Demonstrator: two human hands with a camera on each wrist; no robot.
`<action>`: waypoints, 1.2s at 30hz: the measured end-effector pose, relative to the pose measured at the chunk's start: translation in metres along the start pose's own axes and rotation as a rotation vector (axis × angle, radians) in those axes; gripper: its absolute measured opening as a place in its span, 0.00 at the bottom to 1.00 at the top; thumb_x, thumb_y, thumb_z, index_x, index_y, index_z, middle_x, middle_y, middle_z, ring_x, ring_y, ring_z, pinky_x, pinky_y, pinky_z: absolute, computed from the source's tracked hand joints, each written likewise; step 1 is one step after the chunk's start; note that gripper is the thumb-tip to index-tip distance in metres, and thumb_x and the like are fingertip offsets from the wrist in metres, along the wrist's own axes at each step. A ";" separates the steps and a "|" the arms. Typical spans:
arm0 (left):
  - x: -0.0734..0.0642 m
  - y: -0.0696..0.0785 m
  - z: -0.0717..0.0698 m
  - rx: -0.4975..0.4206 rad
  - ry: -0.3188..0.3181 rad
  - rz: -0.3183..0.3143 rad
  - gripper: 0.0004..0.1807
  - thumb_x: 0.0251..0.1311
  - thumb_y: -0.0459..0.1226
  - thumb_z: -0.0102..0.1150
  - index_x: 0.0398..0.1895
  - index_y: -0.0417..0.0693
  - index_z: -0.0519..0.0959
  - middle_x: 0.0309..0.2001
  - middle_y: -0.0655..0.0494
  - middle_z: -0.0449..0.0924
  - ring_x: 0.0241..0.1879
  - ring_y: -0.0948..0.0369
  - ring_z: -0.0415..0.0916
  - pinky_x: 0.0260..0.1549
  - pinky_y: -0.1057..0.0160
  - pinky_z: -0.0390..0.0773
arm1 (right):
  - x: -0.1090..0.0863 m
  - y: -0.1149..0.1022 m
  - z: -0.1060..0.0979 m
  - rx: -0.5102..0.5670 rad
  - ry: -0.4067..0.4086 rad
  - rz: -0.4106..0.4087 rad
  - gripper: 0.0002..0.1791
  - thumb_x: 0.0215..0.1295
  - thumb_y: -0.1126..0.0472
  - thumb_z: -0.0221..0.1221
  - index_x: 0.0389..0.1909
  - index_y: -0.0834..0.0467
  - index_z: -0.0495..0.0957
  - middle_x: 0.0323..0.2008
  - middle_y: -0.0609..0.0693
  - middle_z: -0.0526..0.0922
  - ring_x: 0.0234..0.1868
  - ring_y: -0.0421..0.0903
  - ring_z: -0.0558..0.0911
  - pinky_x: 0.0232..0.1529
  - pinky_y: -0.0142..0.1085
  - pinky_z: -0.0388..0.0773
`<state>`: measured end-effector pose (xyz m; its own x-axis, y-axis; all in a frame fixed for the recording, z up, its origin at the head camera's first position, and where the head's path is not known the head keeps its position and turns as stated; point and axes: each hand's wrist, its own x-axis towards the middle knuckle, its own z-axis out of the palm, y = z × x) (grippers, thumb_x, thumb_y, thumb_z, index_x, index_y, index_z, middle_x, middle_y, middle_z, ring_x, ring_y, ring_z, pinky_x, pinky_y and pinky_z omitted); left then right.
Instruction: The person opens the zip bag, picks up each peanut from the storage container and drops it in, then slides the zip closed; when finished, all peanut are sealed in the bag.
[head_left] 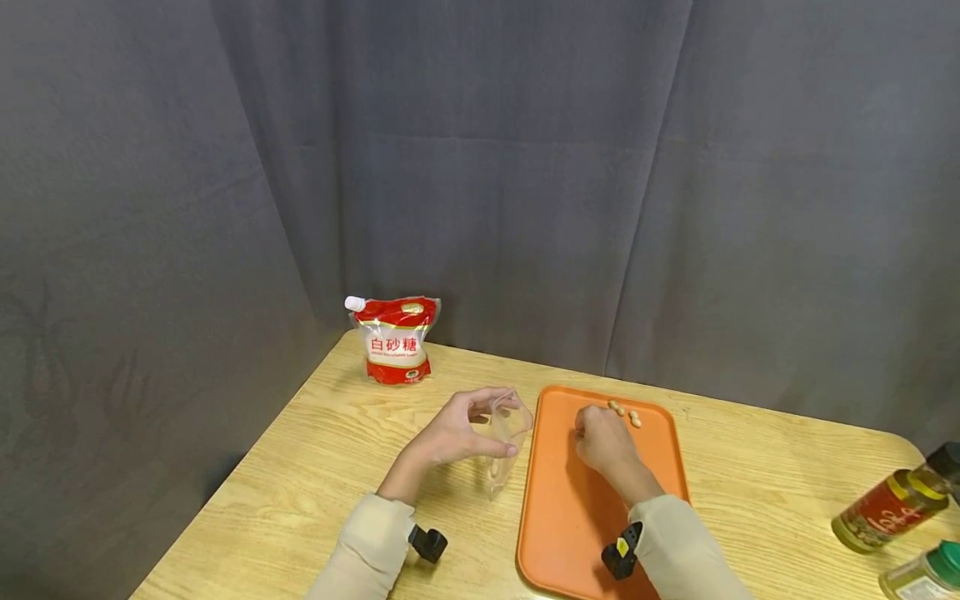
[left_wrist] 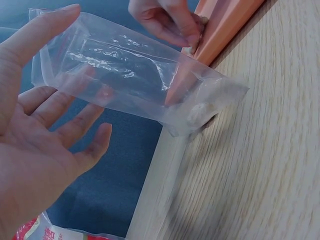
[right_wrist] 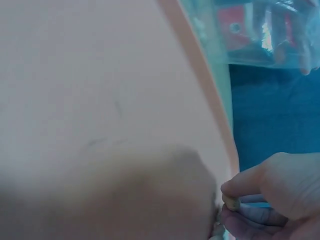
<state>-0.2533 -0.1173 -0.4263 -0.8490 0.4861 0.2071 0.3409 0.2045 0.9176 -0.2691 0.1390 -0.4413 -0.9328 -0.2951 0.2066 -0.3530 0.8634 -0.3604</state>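
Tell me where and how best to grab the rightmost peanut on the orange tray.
Pinch the rightmost peanut across its narrow middle, between the two rounded lobes, fingertips on its long sides. I'd come from above and the near right: it lies flat on the orange tray, the other peanut sits close on its left, and the far rim is just beyond.

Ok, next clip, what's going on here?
A person is handling peanuts in the shell over an orange tray. The left hand holds a clear plastic bag beside the tray, with what looks like a peanut in its bottom corner. The right hand pinches a peanut between thumb and fingers, not yet in the bag. More peanuts lie near the tray's far end. A white sugar pouch stands farther left on the table.
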 end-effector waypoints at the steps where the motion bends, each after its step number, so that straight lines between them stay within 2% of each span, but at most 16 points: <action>1: 0.000 0.000 0.000 -0.002 0.000 -0.002 0.41 0.48 0.37 0.77 0.69 0.46 0.71 0.58 0.59 0.80 0.61 0.58 0.72 0.60 0.51 0.68 | 0.000 -0.001 -0.001 0.015 0.005 -0.003 0.29 0.52 0.79 0.58 0.14 0.50 0.50 0.17 0.41 0.46 0.20 0.40 0.48 0.28 0.37 0.46; 6: -0.001 -0.002 0.001 -0.017 0.000 -0.007 0.42 0.47 0.36 0.77 0.69 0.45 0.70 0.59 0.59 0.80 0.62 0.60 0.72 0.63 0.51 0.66 | 0.002 -0.007 -0.008 0.026 0.033 -0.007 0.28 0.54 0.77 0.60 0.13 0.50 0.54 0.16 0.41 0.49 0.20 0.41 0.50 0.28 0.40 0.46; 10: -0.001 -0.001 0.001 -0.020 0.001 -0.002 0.42 0.47 0.36 0.77 0.69 0.44 0.71 0.59 0.59 0.80 0.62 0.60 0.71 0.63 0.52 0.66 | 0.005 -0.013 -0.018 0.038 0.071 -0.037 0.19 0.54 0.77 0.61 0.14 0.56 0.67 0.15 0.44 0.64 0.18 0.41 0.59 0.21 0.37 0.55; 13: -0.001 0.000 0.001 -0.018 0.001 0.000 0.42 0.47 0.36 0.77 0.68 0.44 0.71 0.58 0.59 0.80 0.62 0.60 0.71 0.63 0.52 0.66 | 0.008 -0.018 -0.026 0.047 0.105 -0.071 0.11 0.53 0.77 0.62 0.19 0.60 0.75 0.20 0.49 0.75 0.20 0.42 0.67 0.21 0.35 0.65; 19: -0.001 0.000 0.001 -0.014 0.000 0.001 0.42 0.46 0.35 0.77 0.68 0.44 0.71 0.58 0.59 0.80 0.62 0.60 0.71 0.63 0.53 0.67 | 0.012 -0.033 -0.039 0.031 0.153 -0.133 0.09 0.53 0.76 0.62 0.21 0.61 0.78 0.21 0.50 0.78 0.20 0.44 0.69 0.22 0.37 0.69; 21: -0.001 0.000 0.001 -0.018 0.000 -0.002 0.42 0.47 0.35 0.77 0.68 0.44 0.71 0.58 0.59 0.80 0.62 0.60 0.71 0.63 0.52 0.67 | 0.012 -0.038 -0.042 0.018 0.174 -0.158 0.08 0.53 0.76 0.63 0.22 0.62 0.80 0.23 0.51 0.80 0.22 0.45 0.73 0.24 0.39 0.73; 26: -0.001 0.000 0.002 -0.021 -0.002 -0.010 0.41 0.47 0.35 0.77 0.68 0.46 0.71 0.58 0.60 0.80 0.62 0.60 0.71 0.62 0.53 0.67 | 0.010 -0.052 -0.048 0.004 0.198 -0.187 0.04 0.53 0.75 0.65 0.29 0.65 0.84 0.29 0.56 0.83 0.31 0.52 0.81 0.32 0.44 0.80; 32: -0.001 0.001 0.004 -0.013 0.002 0.020 0.40 0.48 0.35 0.77 0.68 0.44 0.72 0.57 0.57 0.81 0.61 0.59 0.72 0.61 0.53 0.69 | 0.010 -0.065 -0.052 0.004 0.211 -0.213 0.04 0.54 0.75 0.66 0.31 0.65 0.84 0.31 0.57 0.83 0.32 0.53 0.82 0.32 0.43 0.81; 36: 0.000 0.001 0.004 -0.023 0.003 0.015 0.41 0.47 0.35 0.78 0.67 0.45 0.72 0.57 0.59 0.81 0.61 0.60 0.72 0.61 0.53 0.69 | 0.010 -0.075 -0.056 0.011 0.207 -0.221 0.04 0.54 0.74 0.67 0.32 0.65 0.84 0.31 0.56 0.82 0.32 0.53 0.83 0.32 0.42 0.81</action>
<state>-0.2509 -0.1138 -0.4266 -0.8451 0.4865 0.2217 0.3443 0.1778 0.9219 -0.2476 0.0940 -0.3616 -0.7992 -0.3847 0.4618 -0.5475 0.7830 -0.2952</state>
